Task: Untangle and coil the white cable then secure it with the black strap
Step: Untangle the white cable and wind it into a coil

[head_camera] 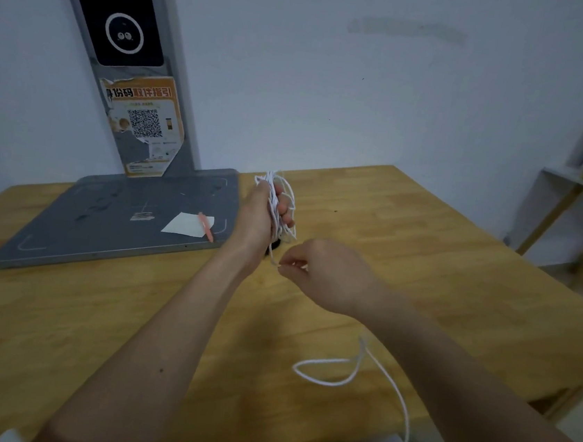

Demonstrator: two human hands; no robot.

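Note:
My left hand [260,213] is raised above the wooden table [423,265] and grips a bundle of white cable [279,201] wound in several loops around its fingers. A strand runs down from the bundle to my right hand [327,275], which pinches it between thumb and fingertips just below. A loose loop of the same cable lies on the table near the front edge, and its tail drops over the edge. A small dark thing, perhaps the black strap [274,245], peeks out on the table behind my left wrist, mostly hidden.
A grey flat base [100,231] with an upright post [133,68] bearing a screen and a QR poster stands at the left rear. On the base lie a white paper [187,225] and an orange pen [206,226]. A white shelf [578,177] stands at the right.

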